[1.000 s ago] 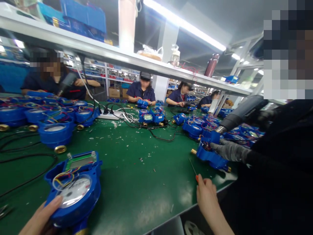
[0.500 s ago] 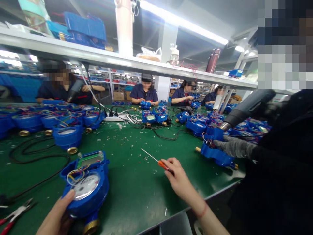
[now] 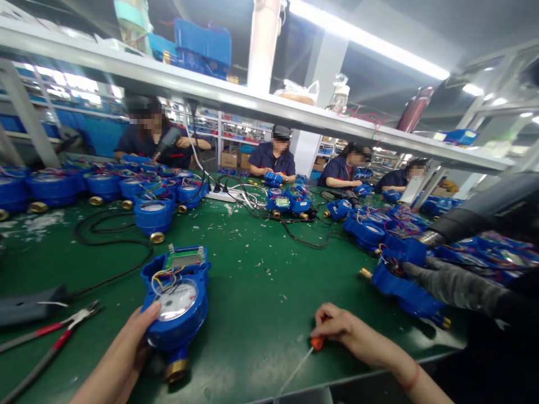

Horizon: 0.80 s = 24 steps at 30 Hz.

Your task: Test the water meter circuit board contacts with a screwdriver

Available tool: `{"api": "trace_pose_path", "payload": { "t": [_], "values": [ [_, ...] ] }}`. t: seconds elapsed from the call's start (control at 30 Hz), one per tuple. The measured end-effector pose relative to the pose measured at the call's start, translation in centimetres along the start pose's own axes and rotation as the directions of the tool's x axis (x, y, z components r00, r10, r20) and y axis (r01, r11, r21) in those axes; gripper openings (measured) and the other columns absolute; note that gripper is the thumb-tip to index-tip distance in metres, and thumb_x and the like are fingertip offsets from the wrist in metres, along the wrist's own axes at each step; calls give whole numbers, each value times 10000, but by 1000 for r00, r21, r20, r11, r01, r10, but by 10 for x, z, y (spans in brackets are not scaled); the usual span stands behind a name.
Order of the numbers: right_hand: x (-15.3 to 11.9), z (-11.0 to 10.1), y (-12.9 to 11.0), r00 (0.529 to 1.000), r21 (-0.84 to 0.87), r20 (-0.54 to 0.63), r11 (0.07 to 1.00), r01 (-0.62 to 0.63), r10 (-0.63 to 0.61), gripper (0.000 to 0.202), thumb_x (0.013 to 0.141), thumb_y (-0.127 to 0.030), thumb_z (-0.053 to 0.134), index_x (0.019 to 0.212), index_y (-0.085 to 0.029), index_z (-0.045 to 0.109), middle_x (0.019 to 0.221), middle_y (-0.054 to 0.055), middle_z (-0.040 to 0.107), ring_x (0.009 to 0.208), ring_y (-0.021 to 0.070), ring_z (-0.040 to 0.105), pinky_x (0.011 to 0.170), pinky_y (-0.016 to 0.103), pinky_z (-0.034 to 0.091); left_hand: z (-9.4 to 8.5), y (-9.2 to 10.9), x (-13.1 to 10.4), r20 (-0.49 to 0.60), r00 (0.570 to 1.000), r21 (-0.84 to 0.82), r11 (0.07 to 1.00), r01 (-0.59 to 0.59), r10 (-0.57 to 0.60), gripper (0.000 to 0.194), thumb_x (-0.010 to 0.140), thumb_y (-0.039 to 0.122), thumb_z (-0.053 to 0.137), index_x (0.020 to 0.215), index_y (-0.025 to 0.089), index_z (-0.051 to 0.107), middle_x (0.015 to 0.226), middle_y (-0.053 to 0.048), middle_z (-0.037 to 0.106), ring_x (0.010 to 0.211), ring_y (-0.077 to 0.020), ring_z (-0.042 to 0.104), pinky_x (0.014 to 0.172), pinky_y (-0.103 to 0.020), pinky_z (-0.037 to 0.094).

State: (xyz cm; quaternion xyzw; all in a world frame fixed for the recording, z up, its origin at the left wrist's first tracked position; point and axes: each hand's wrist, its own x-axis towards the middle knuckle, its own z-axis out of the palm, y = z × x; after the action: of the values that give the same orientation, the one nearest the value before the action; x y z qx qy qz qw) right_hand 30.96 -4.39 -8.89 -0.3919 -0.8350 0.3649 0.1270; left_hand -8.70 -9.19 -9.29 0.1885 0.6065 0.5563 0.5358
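My left hand (image 3: pixel 122 356) grips the near side of a blue water meter (image 3: pixel 179 303) that lies on the green table (image 3: pixel 252 280). The meter's round dial, coloured wires and small display face up, and a brass fitting sticks out toward me. My right hand (image 3: pixel 343 331) is closed around the orange handle of a thin screwdriver (image 3: pixel 301 359), whose shaft points down toward the table's near edge. The screwdriver is well to the right of the meter and does not touch it.
Red-handled pliers (image 3: pixel 54 334) lie at the near left beside a grey case (image 3: pixel 25 306). Several blue meters (image 3: pixel 105 185) and black cables fill the far left. At right, a co-worker's gloved hand (image 3: pixel 450 283) holds a meter under a heat gun (image 3: pixel 475 216). Other people sit across.
My right hand turned the screwdriver from pointing away over the table to pointing down at the near edge. The view shifted left; pliers and grey case now show more fully.
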Motion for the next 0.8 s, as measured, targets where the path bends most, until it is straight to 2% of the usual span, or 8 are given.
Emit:
{"api": "trace_pose_path", "payload": {
  "t": [0.13,0.23,0.3,0.4,0.53,0.6,0.67,0.8],
  "values": [
    [82,-20,35,988,-86,-156,996,-27,14,174,902,-197,564,1027,-158,679,1040,61,591,988,197,559,943,424,429,6,7,-9,-15,1000,2,1000,-14,14,615,814,517,644,1321,214,475,1321,-25,608,1354,-243,403,1164,-380,249],
    [139,-36,53,942,-129,-331,987,-98,50,258,932,-332,567,1117,-154,599,1184,86,567,1097,236,537,980,488,412,9,8,-13,-83,996,-3,1000,-22,22,487,829,463,635,1240,214,555,1243,-34,660,1267,-231,513,1155,-394,268],
    [159,-44,55,924,-135,-380,985,-104,46,295,939,-353,556,1165,-165,576,1242,98,542,1134,248,522,996,499,403,7,9,-12,-85,996,-12,999,-38,36,394,850,419,616,1181,207,602,1228,-49,669,1248,-235,533,1150,-404,281],
    [144,-48,48,955,-126,-296,992,-30,-9,287,940,-334,556,1167,-161,586,1206,91,564,1113,238,536,993,494,406,1,14,-9,2,1000,-28,1000,9,-9,311,844,355,633,1101,181,646,1184,-78,689,1227,-262,551,1132,-428,314],
    [72,-44,40,998,-81,8,995,65,-64,188,870,-182,605,1029,-183,705,1009,41,623,938,174,598,877,360,479,-3,25,-6,111,988,-48,992,117,-111,313,824,335,662,1079,153,651,1095,-75,725,1145,-239,609,1090,-370,374],
    [47,-40,40,998,-79,59,996,33,-29,211,846,-125,591,972,-212,738,958,29,621,891,153,603,836,312,483,-1,28,-4,121,984,-49,989,137,-130,353,842,367,647,1124,156,633,1072,-50,734,1105,-204,628,1030,-312,423],
    [45,-35,44,999,-102,-11,994,-31,30,197,871,-141,572,986,-195,723,979,36,612,917,165,593,873,348,472,2,30,-2,117,984,-31,989,142,-137,363,866,378,625,1160,165,621,1043,-25,743,1054,-174,648,930,-256,471],
    [92,-31,56,946,-136,-304,977,-165,117,248,945,-306,540,1133,-156,601,1167,83,570,1078,229,540,978,481,409,7,30,1,100,991,12,996,86,-87,334,867,340,634,1123,126,633,914,-22,762,838,-154,692,733,-214,505]
  ]
}}
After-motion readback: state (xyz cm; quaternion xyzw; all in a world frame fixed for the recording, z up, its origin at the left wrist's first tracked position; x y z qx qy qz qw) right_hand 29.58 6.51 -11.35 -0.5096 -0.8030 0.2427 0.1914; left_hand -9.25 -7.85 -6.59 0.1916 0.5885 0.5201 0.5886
